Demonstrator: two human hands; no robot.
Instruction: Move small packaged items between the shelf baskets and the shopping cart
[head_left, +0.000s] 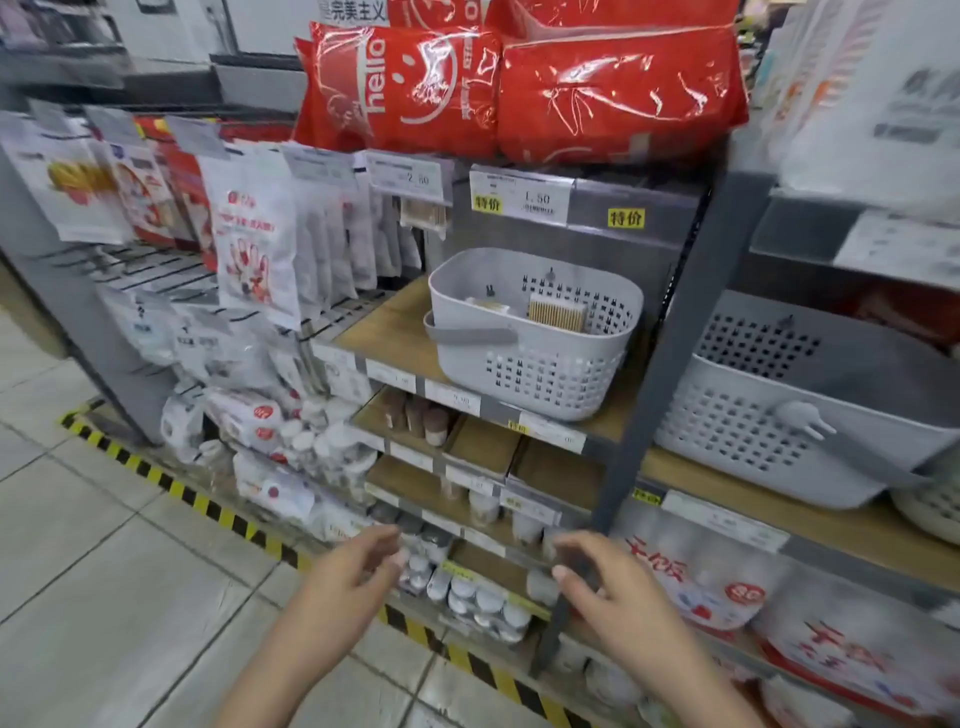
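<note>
both bare forearms reach forward from the bottom edge. the left hand (358, 569) and right hand (602, 582) hang side by side, apart — fingers loosely curled, thumbs turned inward, each holding nothing.

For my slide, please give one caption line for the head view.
Both empty hands, left and right, reach toward a grey basket on the shelf.

left hand (353, 571) empty, fingers loosely curled | right hand (602, 587) empty, fingers loosely curled | both low before shelf | grey basket (530, 374) on wooden shelf (395, 322) holds 1 box of wooden sticks (557, 312)
</note>
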